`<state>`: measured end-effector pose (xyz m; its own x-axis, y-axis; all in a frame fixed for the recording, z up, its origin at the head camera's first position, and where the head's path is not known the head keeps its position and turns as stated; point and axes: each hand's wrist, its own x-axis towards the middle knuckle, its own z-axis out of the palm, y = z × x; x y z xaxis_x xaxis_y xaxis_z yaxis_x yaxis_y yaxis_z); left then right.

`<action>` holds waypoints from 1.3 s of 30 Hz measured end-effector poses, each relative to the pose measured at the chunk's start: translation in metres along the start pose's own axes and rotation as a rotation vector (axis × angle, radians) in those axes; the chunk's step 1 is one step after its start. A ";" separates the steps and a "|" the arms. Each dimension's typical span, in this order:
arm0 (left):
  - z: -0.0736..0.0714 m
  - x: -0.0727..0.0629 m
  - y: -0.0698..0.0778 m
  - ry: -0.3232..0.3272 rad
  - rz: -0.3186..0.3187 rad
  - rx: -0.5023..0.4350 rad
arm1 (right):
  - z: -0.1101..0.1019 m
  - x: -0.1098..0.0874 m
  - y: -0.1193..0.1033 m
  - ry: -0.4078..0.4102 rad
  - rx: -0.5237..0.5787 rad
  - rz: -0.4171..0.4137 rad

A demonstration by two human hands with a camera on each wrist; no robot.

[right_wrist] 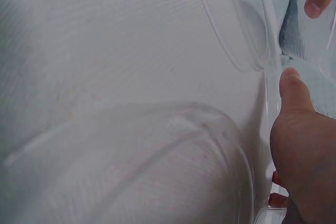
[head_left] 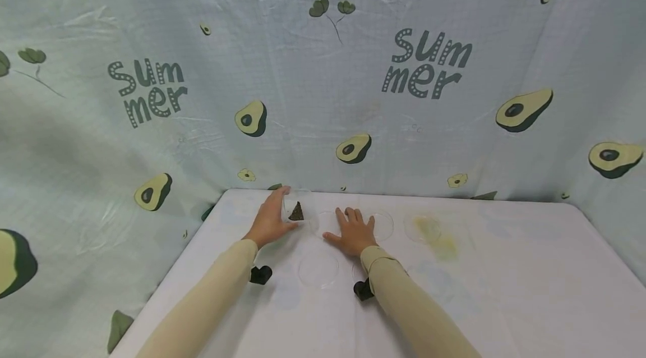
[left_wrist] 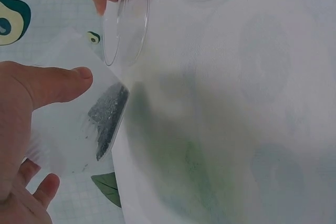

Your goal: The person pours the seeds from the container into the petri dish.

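My left hand (head_left: 273, 219) grips a clear plastic box (head_left: 286, 210) near the far edge of the table. The box is tilted, and dark grains (left_wrist: 107, 116) lie heaped in one corner. In the left wrist view the thumb crosses the near face of the box, with fingertips below it. My right hand (head_left: 355, 233) is spread low over the table, thumb and fingers apart. Its fingertips are right at the rim of a round clear dish (left_wrist: 137, 35), which lies between the two hands. Another clear dish (right_wrist: 231, 114) is close beside the right hand.
More clear round dishes lie on the white table (head_left: 504, 290), one in front (head_left: 319, 271) and one to the right (head_left: 423, 228). A yellow-green patch (head_left: 444, 243) marks the cloth there. A printed curtain (head_left: 303, 66) hangs behind the table.
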<state>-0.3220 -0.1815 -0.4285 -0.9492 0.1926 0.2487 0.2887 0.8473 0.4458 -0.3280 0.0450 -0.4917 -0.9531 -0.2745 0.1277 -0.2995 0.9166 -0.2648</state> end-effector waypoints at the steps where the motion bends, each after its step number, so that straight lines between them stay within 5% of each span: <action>1: 0.000 0.000 0.000 0.001 0.000 0.006 | 0.000 0.000 0.000 0.003 -0.001 -0.002; 28: 0.010 0.003 0.004 0.097 0.139 0.128 | -0.002 -0.003 -0.001 0.014 -0.002 -0.007; 39: 0.014 0.005 0.006 0.096 0.149 0.147 | 0.001 -0.001 -0.001 0.009 0.004 0.001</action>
<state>-0.3271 -0.1683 -0.4366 -0.8790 0.2792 0.3866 0.3972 0.8771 0.2699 -0.3264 0.0444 -0.4923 -0.9529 -0.2712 0.1356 -0.2989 0.9158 -0.2683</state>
